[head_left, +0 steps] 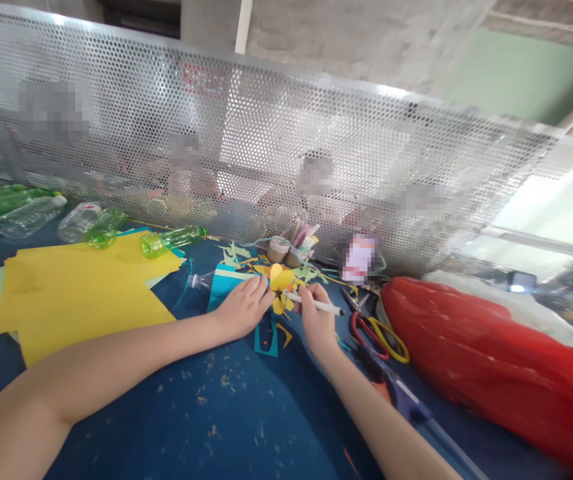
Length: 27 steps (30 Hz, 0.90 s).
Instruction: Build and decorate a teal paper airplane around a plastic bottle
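Note:
In front of me lies a yellow paper flower with rounded petals and dark marks at its centre. My left hand has its fingers closed and bent at the flower's left edge, holding it; blue paper lies beneath and beside that hand. A white marker with a dark end is pinched in my right hand, its tip at the middle of the flower. Yellow and pale green paper scraps surround the flower, and a blue cut-out scrap lies just below it.
Large yellow sheets and several plastic bottles lie on the left. Scissors, a blue glue gun and a red plastic bag are on the right. A phone leans at a perforated metal screen, with people behind it.

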Available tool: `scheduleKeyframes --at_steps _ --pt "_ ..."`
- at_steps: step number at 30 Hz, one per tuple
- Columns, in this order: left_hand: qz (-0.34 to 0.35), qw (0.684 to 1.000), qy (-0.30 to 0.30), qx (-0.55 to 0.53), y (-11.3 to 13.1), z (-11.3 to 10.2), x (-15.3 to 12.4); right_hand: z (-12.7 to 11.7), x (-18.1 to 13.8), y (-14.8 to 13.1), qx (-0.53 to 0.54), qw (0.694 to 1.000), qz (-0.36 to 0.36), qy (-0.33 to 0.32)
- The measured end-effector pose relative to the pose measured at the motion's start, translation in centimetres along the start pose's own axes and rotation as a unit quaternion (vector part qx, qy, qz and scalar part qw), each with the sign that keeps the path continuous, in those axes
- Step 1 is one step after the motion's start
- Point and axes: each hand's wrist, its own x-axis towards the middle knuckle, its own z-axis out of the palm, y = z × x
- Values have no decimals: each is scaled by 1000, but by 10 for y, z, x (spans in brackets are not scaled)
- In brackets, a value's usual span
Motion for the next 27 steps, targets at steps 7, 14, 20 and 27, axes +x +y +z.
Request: scheduleKeyframes --at_steps 7,14,20,27 --pt "-3 1000 -9 -6 0 0 0 0 -1 -1 -3 1000 -2 2" --pt "-1 1000 -10 -4 0 -3 2 -1 -1 -2 -7 1000 -1 11" --pt "4 1000 -10 4 0 -4 2 -1 -1 -1 -5 1000 -6 15" --pt "0 1000 -13 -2 0 -2 0 -1 -1 -2 3 1000 -10 14"
